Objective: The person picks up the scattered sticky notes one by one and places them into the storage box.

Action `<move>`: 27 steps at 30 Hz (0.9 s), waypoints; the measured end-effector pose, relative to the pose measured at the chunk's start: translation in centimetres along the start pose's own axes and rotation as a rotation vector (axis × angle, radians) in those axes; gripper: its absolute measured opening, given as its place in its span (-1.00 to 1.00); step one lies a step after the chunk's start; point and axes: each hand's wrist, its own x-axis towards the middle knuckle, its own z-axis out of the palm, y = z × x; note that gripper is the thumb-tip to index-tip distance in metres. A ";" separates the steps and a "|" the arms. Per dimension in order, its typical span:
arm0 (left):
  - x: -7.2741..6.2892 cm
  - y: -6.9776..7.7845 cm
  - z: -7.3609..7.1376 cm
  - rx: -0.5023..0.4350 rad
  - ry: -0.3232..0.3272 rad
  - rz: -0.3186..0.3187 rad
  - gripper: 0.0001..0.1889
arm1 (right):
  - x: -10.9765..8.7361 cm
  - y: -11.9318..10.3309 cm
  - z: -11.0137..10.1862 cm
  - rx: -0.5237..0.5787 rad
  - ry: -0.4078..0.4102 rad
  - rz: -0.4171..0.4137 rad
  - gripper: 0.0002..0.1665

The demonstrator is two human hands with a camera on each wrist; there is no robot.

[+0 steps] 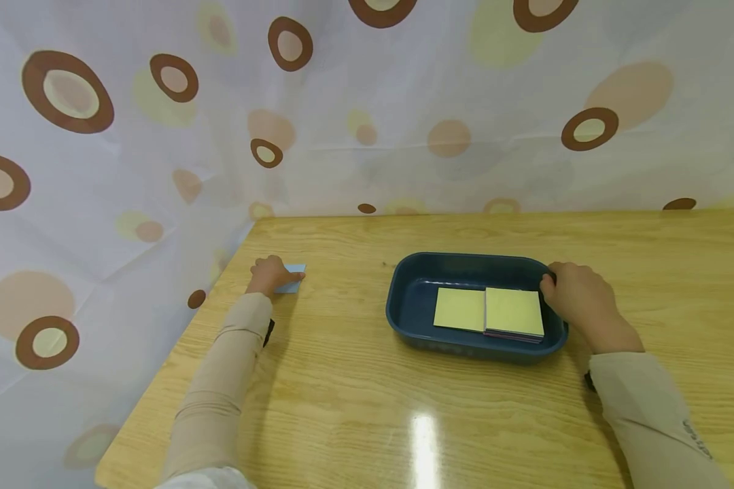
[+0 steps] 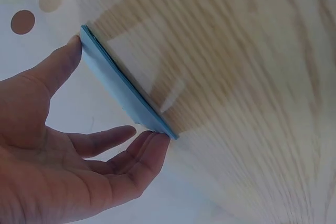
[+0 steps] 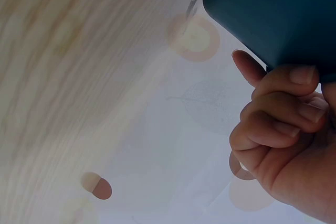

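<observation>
Near the table's left edge, my left hand [image 1: 270, 273] pinches a thin light-blue pad of sticky notes [image 1: 290, 279] by opposite edges. In the left wrist view the thumb is at one end of the blue pad [image 2: 118, 82] and the fingertips at the other, close to the wood. My right hand [image 1: 578, 295] grips the right end of a dark blue plastic tray [image 1: 412, 329], its fingers curled at the rim. Inside the tray, two yellow sticky-note stacks lie side by side: a lower one [image 1: 459, 309] and a thicker one [image 1: 514, 311] to its right.
The light wooden table [image 1: 342, 394] holds the tray right of centre. A white curtain [image 1: 342, 102] with brown, yellow and peach spots hangs along the back and left edges. Light glares off the front of the tabletop.
</observation>
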 end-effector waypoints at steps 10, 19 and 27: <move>0.3 -0.4 0.3 -0.022 -0.009 -0.005 -0.18 | -0.2 -0.2 0.0 -0.007 -0.002 -0.009 -0.53; 0.0 -2.2 -1.1 -0.040 -0.128 0.262 -0.24 | -0.1 -0.2 0.2 -0.005 -0.014 0.002 -0.57; 0.1 -3.1 -0.7 -0.077 -0.147 0.372 -0.22 | -0.2 -0.2 0.0 0.001 -0.009 -0.003 -0.56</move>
